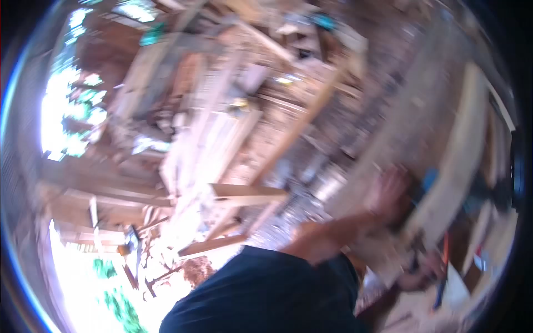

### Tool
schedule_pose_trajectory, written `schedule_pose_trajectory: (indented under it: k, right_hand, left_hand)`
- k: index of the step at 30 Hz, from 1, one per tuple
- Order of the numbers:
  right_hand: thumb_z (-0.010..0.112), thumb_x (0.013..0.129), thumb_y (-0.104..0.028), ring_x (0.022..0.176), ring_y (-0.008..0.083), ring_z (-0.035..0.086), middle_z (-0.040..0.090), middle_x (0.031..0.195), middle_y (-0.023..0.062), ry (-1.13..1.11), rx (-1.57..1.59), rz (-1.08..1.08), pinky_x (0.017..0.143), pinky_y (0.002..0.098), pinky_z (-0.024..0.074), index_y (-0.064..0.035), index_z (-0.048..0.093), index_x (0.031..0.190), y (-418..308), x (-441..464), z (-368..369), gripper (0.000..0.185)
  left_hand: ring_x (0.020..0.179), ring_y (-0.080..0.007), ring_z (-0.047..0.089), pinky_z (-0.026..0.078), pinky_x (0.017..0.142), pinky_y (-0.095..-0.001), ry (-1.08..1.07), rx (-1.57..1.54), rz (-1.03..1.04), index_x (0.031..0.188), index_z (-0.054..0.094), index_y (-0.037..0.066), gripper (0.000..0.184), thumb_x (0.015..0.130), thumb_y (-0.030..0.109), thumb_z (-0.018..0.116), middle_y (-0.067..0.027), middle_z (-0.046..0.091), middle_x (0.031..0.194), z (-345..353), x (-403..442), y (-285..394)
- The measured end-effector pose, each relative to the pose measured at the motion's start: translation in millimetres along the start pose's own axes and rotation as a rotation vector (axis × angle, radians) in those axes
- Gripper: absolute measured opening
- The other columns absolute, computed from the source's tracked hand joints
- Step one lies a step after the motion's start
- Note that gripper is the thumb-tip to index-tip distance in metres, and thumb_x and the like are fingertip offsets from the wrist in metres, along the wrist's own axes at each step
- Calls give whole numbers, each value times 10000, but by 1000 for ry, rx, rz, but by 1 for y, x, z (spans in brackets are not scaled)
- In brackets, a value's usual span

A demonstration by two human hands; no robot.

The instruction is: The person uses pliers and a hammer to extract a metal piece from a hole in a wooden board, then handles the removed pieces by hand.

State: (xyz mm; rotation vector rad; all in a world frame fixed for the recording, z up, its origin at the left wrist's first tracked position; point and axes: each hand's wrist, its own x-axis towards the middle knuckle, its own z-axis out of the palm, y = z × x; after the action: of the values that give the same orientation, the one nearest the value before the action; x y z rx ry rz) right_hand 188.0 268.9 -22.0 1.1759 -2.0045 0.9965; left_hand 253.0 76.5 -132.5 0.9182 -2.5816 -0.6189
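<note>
Motion blur smears the whole head view, which is strongly tilted. My left hand reaches out from a dark sleeve and rests on or just above a wide wooden plank. Its fingers are too smeared to read. Lower down, my right hand appears closed around a slim tool with an orange upper part and a dark lower end; its kind cannot be made out. Beside both hands runs a long pale board. A small blue thing shows next to my left hand.
Stacked planks and a loose wooden beam lie across the ground. A wooden frame piece juts out near my sleeve. Scraps and shavings cover the floor. Bright daylight and green leaves show at the left.
</note>
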Motion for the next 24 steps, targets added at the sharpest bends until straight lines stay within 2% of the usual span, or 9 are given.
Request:
schedule_pose_trajectory:
  k: [1, 2, 3, 4, 7, 8, 14, 17, 24]
  right_hand:
    - [579, 989, -285, 875, 287, 609, 610, 950, 142, 33, 62, 112, 778, 409, 507, 22, 598, 1021, 2, 14, 8, 309]
    - [572, 986, -278, 819, 267, 604, 600, 915, 124, 74, 129, 223, 725, 385, 508, 16, 597, 995, 8, 21, 16, 295]
    - [565, 983, -272, 763, 247, 598, 590, 880, 107, 122, 199, 330, 671, 362, 509, 9, 595, 968, 13, 31, 26, 283]
    - [566, 981, -269, 764, 246, 598, 590, 881, 106, 108, 245, 418, 672, 361, 508, 9, 595, 970, 22, 38, 30, 280]
    - [570, 975, -261, 767, 242, 596, 590, 883, 103, 77, 351, 518, 674, 359, 507, 7, 595, 973, 25, 47, 39, 270]
    - [571, 973, -259, 767, 241, 596, 590, 884, 102, 63, 374, 538, 675, 358, 506, 7, 595, 974, 25, 49, 45, 267]
    - [578, 962, -243, 773, 234, 593, 590, 889, 96, 39, 431, 585, 681, 354, 502, 4, 596, 981, 29, 57, 53, 249]
    - [581, 957, -235, 775, 231, 592, 590, 892, 93, 29, 450, 602, 683, 352, 500, 3, 596, 984, 30, 58, 52, 240]
    - [590, 944, -217, 782, 223, 588, 590, 898, 86, 25, 469, 619, 690, 347, 496, 0, 596, 992, 29, 54, 52, 222]
  left_hand:
    - [1525, -363, 162, 132, 1209, -594, -345, -43, -127, 1530, 365, 107, 697, 934, 429, 529, -145, 264, 1624, -59, 21, 19]
    - [1527, -382, 139, 135, 1212, -582, -375, -99, -110, 1541, 337, 102, 688, 960, 433, 503, -174, 227, 1632, -62, 20, 17]
    - [1527, -389, 130, 144, 1213, -579, -348, -157, -130, 1533, 338, 92, 667, 974, 422, 488, -193, 217, 1631, -53, 18, 18]
    - [1527, -387, 130, 153, 1212, -579, -268, -154, -96, 1529, 340, 86, 655, 976, 407, 481, -196, 217, 1630, -47, 13, 17]
    - [1528, -392, 119, 155, 1210, -584, -208, -160, -63, 1523, 344, 72, 645, 978, 394, 475, -195, 215, 1631, -33, 4, 18]
    - [1530, -392, 109, 150, 1213, -585, -310, -206, -92, 1516, 346, 55, 644, 980, 390, 471, -191, 207, 1634, -55, 11, 16]
    - [1532, -389, 101, 135, 1223, -586, -338, -242, -106, 1494, 365, 30, 635, 975, 380, 473, -192, 198, 1635, -65, 13, 19]
    - [1532, -387, 102, 139, 1222, -587, -261, -202, -71, 1488, 374, 29, 636, 972, 385, 481, -195, 201, 1634, -59, 8, 18]
    - [1530, -390, 113, 154, 1215, -589, -264, -185, -92, 1492, 376, 41, 644, 962, 384, 505, -192, 202, 1633, -55, 8, 18]
